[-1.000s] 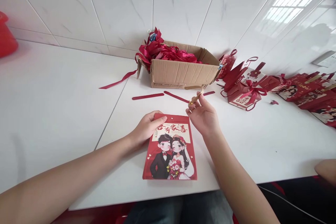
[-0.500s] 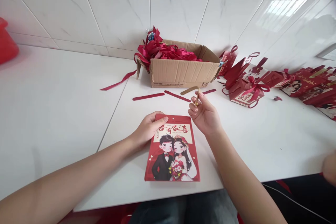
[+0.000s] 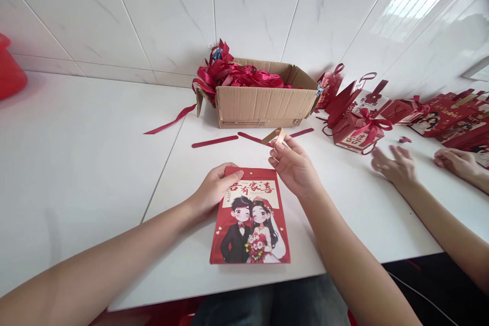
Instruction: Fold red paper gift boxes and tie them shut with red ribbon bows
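Observation:
A red gift box [image 3: 250,219] with a cartoon bride and groom stands near the table's front edge, a small hole near its top. My left hand [image 3: 217,188] grips its upper left side, thumb on the front and fingers hidden behind. Just above the box's upper right corner, my right hand [image 3: 292,165] pinches a tan strap [image 3: 281,136] bent into a loop. Red straps [image 3: 214,141] lie flat beyond the box, one partly hidden by the tan strap and another behind my right hand.
A cardboard box [image 3: 263,107] full of red ribbons stands against the tiled wall, one ribbon [image 3: 171,122] trailing left. Finished-looking red boxes [image 3: 357,132] and bags stand at right. A co-worker's hands [image 3: 397,165] are over the table there. A red object [image 3: 11,71] sits far left.
The tan strap has turned in my right hand and now curls into a tighter loop. A co-worker's two hands have come in over the table at right. My left hand stays on the box.

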Available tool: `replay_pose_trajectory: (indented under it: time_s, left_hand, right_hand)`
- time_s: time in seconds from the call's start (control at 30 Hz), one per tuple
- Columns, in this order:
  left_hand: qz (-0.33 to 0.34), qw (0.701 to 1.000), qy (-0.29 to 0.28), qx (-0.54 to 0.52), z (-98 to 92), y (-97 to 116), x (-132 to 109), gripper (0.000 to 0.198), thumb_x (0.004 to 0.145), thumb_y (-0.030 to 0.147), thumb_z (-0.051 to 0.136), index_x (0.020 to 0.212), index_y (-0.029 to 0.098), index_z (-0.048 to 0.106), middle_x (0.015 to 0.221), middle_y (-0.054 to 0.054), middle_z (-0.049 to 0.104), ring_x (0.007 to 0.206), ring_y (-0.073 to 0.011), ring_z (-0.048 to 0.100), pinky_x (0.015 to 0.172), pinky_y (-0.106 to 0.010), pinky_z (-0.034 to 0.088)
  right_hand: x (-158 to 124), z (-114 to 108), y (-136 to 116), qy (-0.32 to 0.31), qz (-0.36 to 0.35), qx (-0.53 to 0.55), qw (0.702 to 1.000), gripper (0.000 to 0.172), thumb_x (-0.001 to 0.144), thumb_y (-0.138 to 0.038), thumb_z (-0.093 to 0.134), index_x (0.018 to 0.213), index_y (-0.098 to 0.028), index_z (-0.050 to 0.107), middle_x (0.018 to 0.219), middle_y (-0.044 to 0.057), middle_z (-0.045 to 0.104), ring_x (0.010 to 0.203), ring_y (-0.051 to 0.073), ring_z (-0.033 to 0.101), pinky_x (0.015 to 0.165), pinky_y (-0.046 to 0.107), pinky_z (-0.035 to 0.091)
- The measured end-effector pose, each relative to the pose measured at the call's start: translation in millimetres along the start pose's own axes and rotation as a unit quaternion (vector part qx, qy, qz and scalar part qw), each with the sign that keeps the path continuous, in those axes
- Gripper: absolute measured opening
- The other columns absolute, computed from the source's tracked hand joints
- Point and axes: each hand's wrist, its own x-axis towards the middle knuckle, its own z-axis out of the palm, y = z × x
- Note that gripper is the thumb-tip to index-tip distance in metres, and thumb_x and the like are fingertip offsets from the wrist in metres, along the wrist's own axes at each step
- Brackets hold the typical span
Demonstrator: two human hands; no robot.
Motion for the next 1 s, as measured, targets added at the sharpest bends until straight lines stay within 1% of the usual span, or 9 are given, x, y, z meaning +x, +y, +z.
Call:
replay_pose_trajectory:
  time_s: [0.17, 0.33, 0.43, 0.5, 0.57, 0.63, 0.8, 0.9, 1.0]
  left_hand:
    - [0.003, 1.000, 0.006, 0.004, 1.1, 1.4, -0.1, 0.031, 0.075, 0.039, 0.072, 0.075, 0.017, 0.050, 0.068, 0.001, 0.064, 0.059, -0.0131, 0.062, 0.055, -0.024, 0.048]
    - [0.011, 1.000, 0.017, 0.009, 2.5, 5.9, -2.1, 0.030, 0.076, 0.038, 0.071, 0.076, 0.017, 0.050, 0.068, 0.001, 0.064, 0.058, -0.0135, 0.062, 0.054, -0.024, 0.048]
    - [0.058, 0.997, 0.042, 0.034, 0.8, 10.9, -2.9, 0.029, 0.076, 0.040, 0.071, 0.078, 0.018, 0.051, 0.069, 0.001, 0.064, 0.060, -0.0143, 0.062, 0.056, -0.026, 0.049]
    - [0.118, 0.987, 0.076, 0.075, -0.3, 15.7, -5.1, 0.029, 0.076, 0.041, 0.070, 0.077, 0.018, 0.052, 0.069, 0.002, 0.062, 0.061, -0.0145, 0.062, 0.056, -0.025, 0.049]
    - [0.190, 0.966, 0.114, 0.131, -0.4, 21.3, -10.3, 0.026, 0.078, 0.041, 0.067, 0.077, 0.019, 0.052, 0.067, 0.002, 0.060, 0.060, -0.0132, 0.059, 0.054, -0.024, 0.047]
    - [0.258, 0.934, 0.149, 0.195, 1.0, 26.6, -18.2, 0.023, 0.081, 0.039, 0.064, 0.077, 0.019, 0.053, 0.066, 0.003, 0.058, 0.057, -0.0112, 0.055, 0.051, -0.022, 0.045]
    - [0.414, 0.818, 0.207, 0.341, 8.3, 28.8, -38.7, 0.012, 0.085, 0.028, 0.058, 0.077, 0.020, 0.054, 0.058, 0.004, 0.052, 0.050, -0.0090, 0.046, 0.047, -0.021, 0.040]
    - [0.457, 0.766, 0.212, 0.399, 12.4, 22.8, -43.8, 0.007, 0.084, 0.022, 0.057, 0.078, 0.020, 0.054, 0.055, 0.004, 0.053, 0.046, -0.0079, 0.044, 0.044, -0.022, 0.039]
    - [0.483, 0.733, 0.199, 0.436, 13.8, 16.5, -44.1, 0.002, 0.084, 0.017, 0.057, 0.083, 0.020, 0.056, 0.063, 0.002, 0.063, 0.049, -0.0082, 0.052, 0.046, -0.021, 0.043]
  right_hand:
    - [-1.2, -0.1, 2.0, -0.016, -0.024, -0.063, 0.998, 0.025, 0.069, -0.024, 0.080, 0.091, -0.024, 0.068, 0.082, -0.004, 0.069, 0.067, 0.006, 0.060, 0.068, 0.019, 0.049]
    - [-2.8, 2.2, 5.7, -0.022, -0.049, -0.136, 0.989, 0.018, 0.067, -0.025, 0.082, 0.078, -0.022, 0.069, 0.074, -0.003, 0.069, 0.075, 0.009, 0.063, 0.081, 0.025, 0.049]
    - [-5.3, 4.0, 7.2, -0.011, -0.035, -0.149, 0.988, 0.020, 0.063, -0.025, 0.084, 0.075, -0.022, 0.068, 0.068, -0.003, 0.068, 0.080, 0.015, 0.066, 0.083, 0.031, 0.050]
    - [-7.4, 5.3, 7.5, -0.020, -0.031, -0.156, 0.987, 0.018, 0.063, -0.026, 0.084, 0.072, -0.022, 0.068, 0.073, -0.002, 0.071, 0.083, 0.017, 0.067, 0.084, 0.034, 0.050]
    - [-9.4, 6.4, 7.0, -0.033, -0.042, -0.148, 0.988, 0.016, 0.065, -0.028, 0.082, 0.070, -0.023, 0.068, 0.086, 0.000, 0.074, 0.090, 0.019, 0.067, 0.086, 0.037, 0.050]
    - [-10.9, 6.6, 5.4, -0.042, -0.073, -0.127, 0.988, 0.013, 0.067, -0.028, 0.081, 0.071, -0.025, 0.069, 0.099, 0.000, 0.074, 0.100, 0.020, 0.065, 0.091, 0.040, 0.049]
    - [-13.7, 4.6, -0.8, -0.112, -0.185, -0.128, 0.968, 0.011, 0.068, -0.030, 0.081, 0.070, -0.031, 0.070, 0.122, -0.006, 0.065, 0.127, 0.021, 0.051, 0.103, 0.044, 0.044]
    - [-19.8, 7.5, -2.7, -0.159, -0.210, -0.175, 0.949, 0.009, 0.070, -0.031, 0.080, 0.071, -0.032, 0.071, 0.131, -0.006, 0.060, 0.132, 0.023, 0.046, 0.102, 0.046, 0.044]
    - [-28.9, 15.4, -2.7, -0.170, -0.214, -0.259, 0.926, 0.008, 0.070, -0.031, 0.080, 0.069, -0.029, 0.072, 0.142, -0.005, 0.050, 0.131, 0.027, 0.047, 0.096, 0.047, 0.049]
